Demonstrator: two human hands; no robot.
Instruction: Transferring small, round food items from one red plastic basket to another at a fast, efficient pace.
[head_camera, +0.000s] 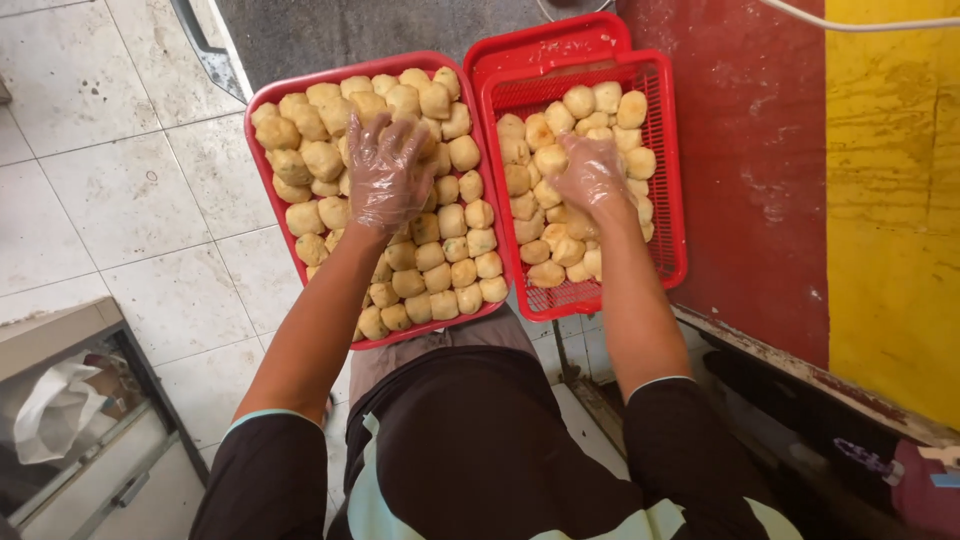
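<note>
Dark apron (470, 440) with pale stripes, lowest in view, worn over dark short sleeves with light cuffs; both bare forearms extend away from it toward the two red containers.

Red tray (262, 150): shallow, solid-walled, lying beyond the apron and slightly to its left, tilted a little off square. Holds many pale yellow-brown tofu puffs (450, 250), packed close, in rough rows along the near right portion and looser at the far left.

Left hand (385, 170): sheathed in a clear plastic glove, palm down over the middle of the red tray, fingers spread and bent, resting on the puffs. Whether any one puff is gripped under the palm cannot be told. Forearm runs straight back to the apron's left side.

Red mesh basket (668, 170): perforated, directly right of the red tray and touching it, set on a second red basket whose rim shows at its far edge. Filled with the same kind of puffs (545, 270), heaped unevenly.

Right hand (592, 172): gloved likewise, palm down among the heaped puffs at the basket's centre, fingers curled partly closed upon them; a firm hold on a single piece cannot be confirmed.

Tiled floor (110, 200): left of the red tray. Red and yellow painted surface (800, 150): right of the basket.
</note>
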